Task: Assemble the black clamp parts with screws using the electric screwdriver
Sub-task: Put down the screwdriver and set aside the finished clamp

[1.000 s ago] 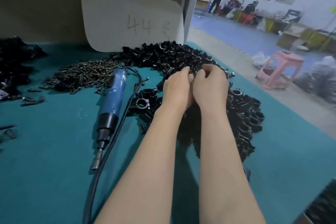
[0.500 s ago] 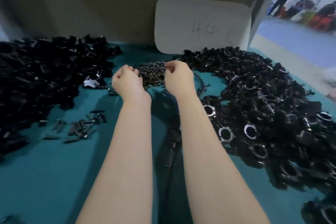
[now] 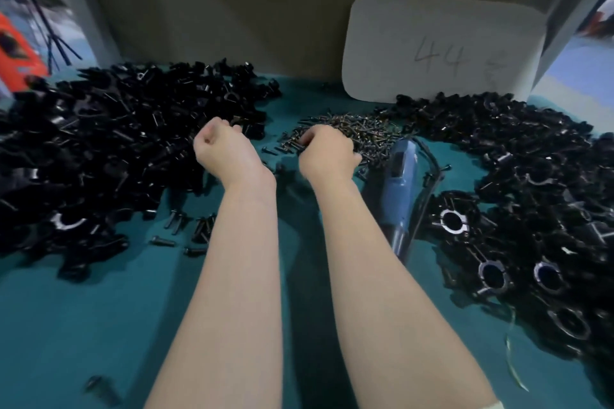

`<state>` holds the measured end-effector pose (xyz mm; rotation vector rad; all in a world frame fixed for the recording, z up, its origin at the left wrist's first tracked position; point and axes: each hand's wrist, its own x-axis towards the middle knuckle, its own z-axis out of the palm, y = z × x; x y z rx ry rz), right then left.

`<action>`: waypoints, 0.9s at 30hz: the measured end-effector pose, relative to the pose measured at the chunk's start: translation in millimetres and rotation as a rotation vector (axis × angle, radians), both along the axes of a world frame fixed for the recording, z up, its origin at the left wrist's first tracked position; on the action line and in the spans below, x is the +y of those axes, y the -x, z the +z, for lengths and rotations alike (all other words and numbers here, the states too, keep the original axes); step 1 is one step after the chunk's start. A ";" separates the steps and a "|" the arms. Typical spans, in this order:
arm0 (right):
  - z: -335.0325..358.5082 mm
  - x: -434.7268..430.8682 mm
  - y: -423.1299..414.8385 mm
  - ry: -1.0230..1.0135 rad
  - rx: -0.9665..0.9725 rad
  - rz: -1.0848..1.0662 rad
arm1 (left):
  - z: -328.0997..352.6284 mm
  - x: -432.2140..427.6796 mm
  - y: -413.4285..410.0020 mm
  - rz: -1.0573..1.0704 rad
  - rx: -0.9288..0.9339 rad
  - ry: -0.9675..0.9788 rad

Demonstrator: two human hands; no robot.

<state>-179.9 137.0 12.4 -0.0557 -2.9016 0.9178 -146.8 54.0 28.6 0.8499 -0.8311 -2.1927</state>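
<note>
While the left hand [image 3: 226, 151] hovers fisted at eleven o'clock, its contents hidden, the right hand [image 3: 327, 153] dips bent fingers into the screws [image 3: 362, 131] at twelve, grip unclear. Black clamp parts [image 3: 109, 143] heap at nine and three; the electric screwdriver [image 3: 402, 186] lies at two.

Bare forearms [image 3: 239, 259], bare left hand [image 3: 223, 151], right hand [image 3: 327, 153]

glossy black plastic clamp parts [image 3: 109, 149]; dull metal screws [image 3: 362, 129]; matt teal cloth mat [image 3: 99, 325].
</note>
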 end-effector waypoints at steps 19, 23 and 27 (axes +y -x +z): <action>32.3 132.8 -14.9 0.827 0.297 -0.268 | 23.0 140.5 9.9 -0.916 0.097 0.466; 29.3 170.4 6.8 0.458 0.232 -0.481 | 23.4 171.8 26.6 -0.821 0.065 0.398; 22.6 191.9 34.5 0.090 -0.165 -0.635 | 27.7 186.3 45.1 -0.838 0.100 0.126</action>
